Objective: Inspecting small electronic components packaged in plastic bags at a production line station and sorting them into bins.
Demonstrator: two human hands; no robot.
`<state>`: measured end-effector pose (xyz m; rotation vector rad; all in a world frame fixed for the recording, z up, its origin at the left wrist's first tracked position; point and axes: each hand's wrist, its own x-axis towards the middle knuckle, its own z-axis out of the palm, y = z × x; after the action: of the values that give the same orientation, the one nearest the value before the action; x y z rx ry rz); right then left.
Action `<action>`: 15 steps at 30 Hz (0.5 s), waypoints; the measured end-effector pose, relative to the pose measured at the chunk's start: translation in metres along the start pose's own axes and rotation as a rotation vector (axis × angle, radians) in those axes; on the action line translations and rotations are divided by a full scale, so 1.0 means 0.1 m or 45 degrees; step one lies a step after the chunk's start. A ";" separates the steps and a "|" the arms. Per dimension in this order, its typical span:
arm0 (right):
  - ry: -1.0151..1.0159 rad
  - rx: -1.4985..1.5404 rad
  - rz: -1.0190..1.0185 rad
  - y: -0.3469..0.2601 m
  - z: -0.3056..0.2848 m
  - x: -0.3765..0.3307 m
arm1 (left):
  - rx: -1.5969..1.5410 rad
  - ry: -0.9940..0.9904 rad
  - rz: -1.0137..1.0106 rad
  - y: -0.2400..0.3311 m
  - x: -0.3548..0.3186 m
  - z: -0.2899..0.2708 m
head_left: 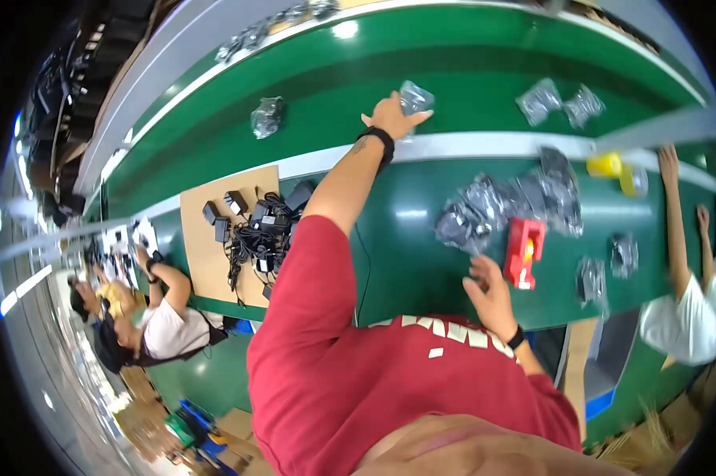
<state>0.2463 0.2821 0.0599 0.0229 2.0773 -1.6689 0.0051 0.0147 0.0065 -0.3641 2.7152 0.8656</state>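
My left hand stretches far forward over the raised green strip, its thumb and fingers spread. A clear plastic bag lies right against it, between thumb and forefinger; what is inside cannot be made out. My right hand hovers near the front of the green bench, fingers apart and holding nothing. Just right of it stands a red tape dispenser with a yellowish roll. Beyond that hand, a heap of clear bags with dark contents covers the middle of the bench.
Black power adapters with cables lie piled on a cardboard sheet at left. More bagged items rest on the far strip, and others at right. Yellow tape rolls lie near a co-worker's arm. A pale rail divides bench and strip.
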 end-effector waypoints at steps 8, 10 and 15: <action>-0.098 0.126 0.214 0.07 -0.24 0.20 | 1.017 0.360 -0.651 -0.92 0.68 -1.12; -0.162 0.099 0.241 0.09 -0.25 0.24 | 0.951 0.275 -0.707 -1.35 0.64 -1.18; -0.170 0.060 0.238 -0.01 -0.16 0.29 | 0.676 0.486 -0.714 -1.95 0.70 -1.18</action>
<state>0.2149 0.2884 0.0525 0.1145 1.8760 -1.5624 -0.0195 -0.2205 -0.0263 -1.1773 2.7769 -0.0889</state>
